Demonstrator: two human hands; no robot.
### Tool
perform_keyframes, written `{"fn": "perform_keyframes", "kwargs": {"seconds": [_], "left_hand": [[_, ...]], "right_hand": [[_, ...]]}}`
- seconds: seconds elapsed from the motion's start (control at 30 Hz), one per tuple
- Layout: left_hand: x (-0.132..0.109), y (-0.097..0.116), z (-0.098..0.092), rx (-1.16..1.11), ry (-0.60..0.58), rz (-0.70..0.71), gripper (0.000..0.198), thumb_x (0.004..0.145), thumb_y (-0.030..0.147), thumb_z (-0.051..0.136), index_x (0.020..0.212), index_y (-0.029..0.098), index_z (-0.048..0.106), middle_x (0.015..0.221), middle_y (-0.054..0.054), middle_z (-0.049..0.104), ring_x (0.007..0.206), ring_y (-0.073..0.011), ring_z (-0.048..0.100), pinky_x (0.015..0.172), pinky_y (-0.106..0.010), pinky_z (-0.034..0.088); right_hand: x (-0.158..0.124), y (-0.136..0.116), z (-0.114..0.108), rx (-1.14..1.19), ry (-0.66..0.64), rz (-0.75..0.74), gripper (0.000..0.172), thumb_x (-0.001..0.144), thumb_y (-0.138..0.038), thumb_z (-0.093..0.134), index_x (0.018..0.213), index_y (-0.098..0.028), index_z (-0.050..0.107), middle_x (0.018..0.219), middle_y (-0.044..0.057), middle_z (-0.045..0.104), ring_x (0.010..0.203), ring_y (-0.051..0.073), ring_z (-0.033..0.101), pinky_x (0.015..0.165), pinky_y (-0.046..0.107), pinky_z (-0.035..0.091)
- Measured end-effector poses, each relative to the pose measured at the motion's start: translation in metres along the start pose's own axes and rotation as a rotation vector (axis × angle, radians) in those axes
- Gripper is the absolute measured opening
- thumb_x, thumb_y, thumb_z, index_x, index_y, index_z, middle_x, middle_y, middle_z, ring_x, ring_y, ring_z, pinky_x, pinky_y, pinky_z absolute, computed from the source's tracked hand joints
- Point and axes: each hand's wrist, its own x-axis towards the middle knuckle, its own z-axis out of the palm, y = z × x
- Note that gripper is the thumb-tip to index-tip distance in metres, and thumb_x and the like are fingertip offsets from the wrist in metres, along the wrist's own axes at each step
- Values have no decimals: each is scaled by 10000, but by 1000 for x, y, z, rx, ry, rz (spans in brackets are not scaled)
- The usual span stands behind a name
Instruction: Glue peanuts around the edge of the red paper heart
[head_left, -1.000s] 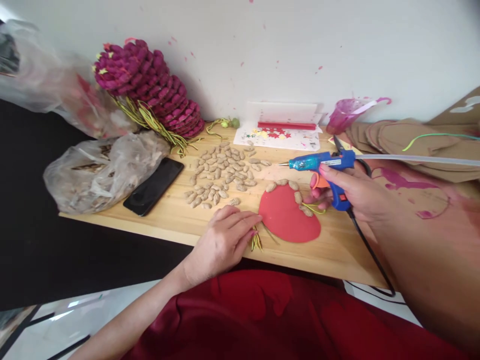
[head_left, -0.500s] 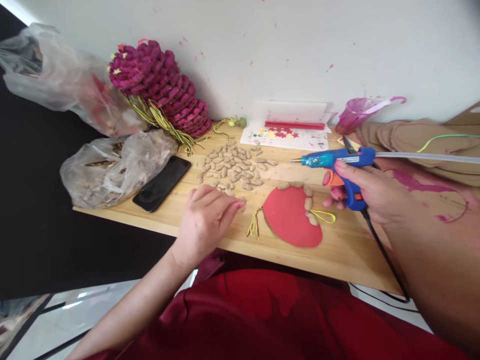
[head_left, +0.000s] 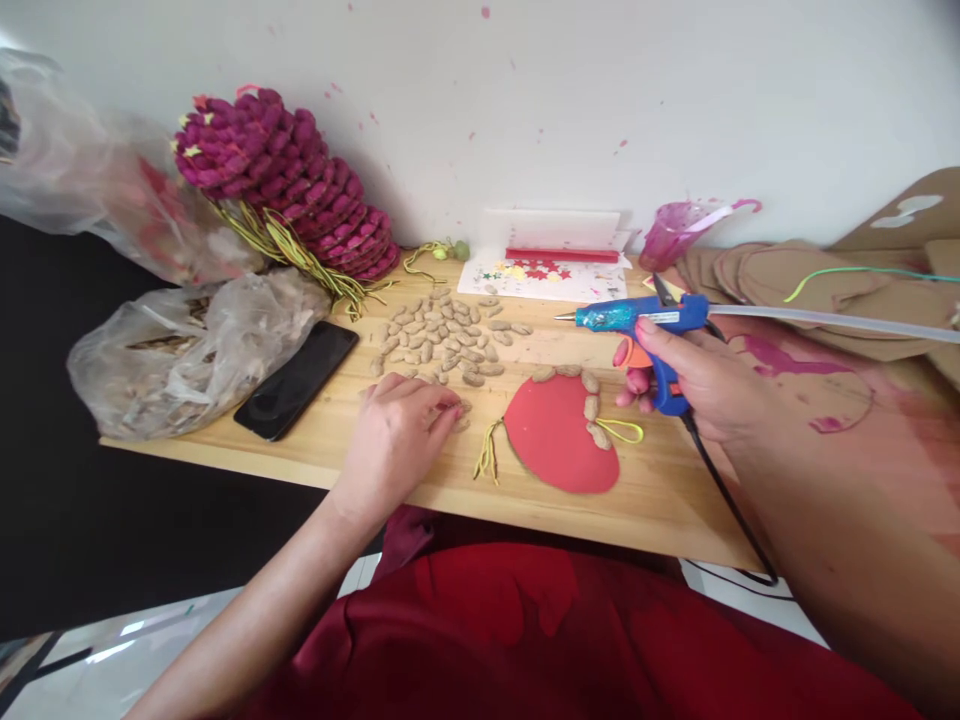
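Note:
My right hand [head_left: 686,375] is wrapped round a blue glue gun [head_left: 637,316], its metal tip pointing left. Below the tip lies a red heart-shaped piece [head_left: 559,435] with several peanuts [head_left: 591,406] along its upper and right edge, a yellow loop at its right and a yellow tassel at its left. My left hand [head_left: 397,430] is closed, with fingertips pinched at the near edge of a pile of peanuts [head_left: 442,330]. What its fingers hold, if anything, is too hidden to make out.
A black phone [head_left: 297,382] and a plastic bag of peanuts [head_left: 187,350] lie at the left. Behind stand stacked purple pieces [head_left: 292,180] with yellow cords. White paper [head_left: 540,282] with small stars, a pink cup [head_left: 671,235] and cardboard shapes [head_left: 780,285] line the back.
The view has shifted slightly, so most things sit further left. Both hands keep nearly the same place over the table, and the glue gun stays in my right hand.

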Motion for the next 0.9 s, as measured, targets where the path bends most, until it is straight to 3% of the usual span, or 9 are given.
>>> {"fn": "perform_keyframes", "kwargs": {"seconds": [0.2,0.37,0.5,0.63,0.8,0.9], "left_hand": [[9,1,-7,39,-81,-31,30,834,193,754,838,222,753,802,-35,779,804,-264,678,768,-421,533],[19,14,-8,-21,-91,-108,43,810,190,761,817,232,764,802,-18,791,801,-262,715,752,-400,553],[28,36,-1,-123,-96,-146,29,807,212,763,827,231,772,811,-9,795,814,-247,738,743,-367,567],[37,53,8,-143,-122,-131,47,801,197,740,818,228,771,808,-13,795,768,-236,740,717,-350,572],[44,59,18,-157,-149,-142,70,824,194,723,853,227,777,845,-23,798,776,-236,738,753,-356,573],[45,59,23,-169,-128,-102,64,841,195,720,863,220,775,851,-28,794,829,-249,734,799,-369,569]], "right_hand": [[-2,1,2,-28,-10,-30,409,861,-588,726,904,-190,642,565,-9,594,507,146,660,434,206,425],[-5,1,5,-28,-19,-47,377,887,-555,711,998,-209,610,575,-21,597,525,145,658,438,199,415],[-4,3,8,0,2,-112,361,851,-545,753,961,-222,634,616,-15,614,549,148,654,422,198,422],[2,10,6,30,35,-195,346,818,-551,781,921,-237,678,791,12,696,641,150,668,473,212,489],[12,19,1,43,35,-207,417,828,-619,745,1051,-267,719,872,15,720,732,170,687,523,232,521],[11,18,2,26,-9,-208,423,834,-635,730,1027,-259,707,804,13,708,703,173,688,506,235,505]]}}
